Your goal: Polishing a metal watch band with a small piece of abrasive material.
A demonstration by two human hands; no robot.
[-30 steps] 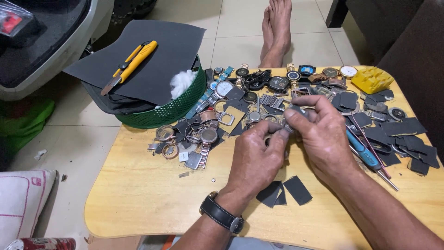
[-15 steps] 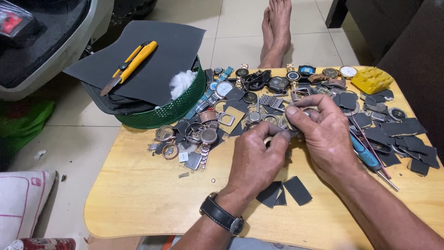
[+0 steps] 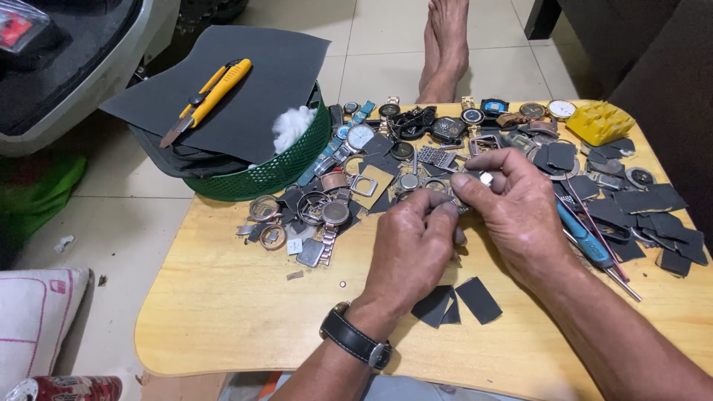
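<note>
My left hand (image 3: 412, 241), with a black wristwatch (image 3: 355, 344) on its wrist, pinches a small metal watch part (image 3: 454, 202) over the middle of the wooden table (image 3: 223, 304). My right hand (image 3: 516, 212) meets it from the right and holds the same part, with a small square silver piece (image 3: 486, 178) at its fingertips. Most of the part is hidden by my fingers. Watch cases, bands and dials (image 3: 334, 212) lie scattered just beyond both hands.
A green basket (image 3: 278, 172) at the table's far left corner carries dark sandpaper sheets (image 3: 249, 82), a yellow utility knife (image 3: 208, 96) and white cotton (image 3: 292, 126). A blue-handled tool (image 3: 587, 241), a yellow block (image 3: 599, 122) and dark sandpaper scraps (image 3: 460, 301) also lie around. A person's bare feet (image 3: 445, 44) rest beyond the table.
Both hands stay together over the same spot. My fingers have shifted slightly on the small part; nothing else moved.
</note>
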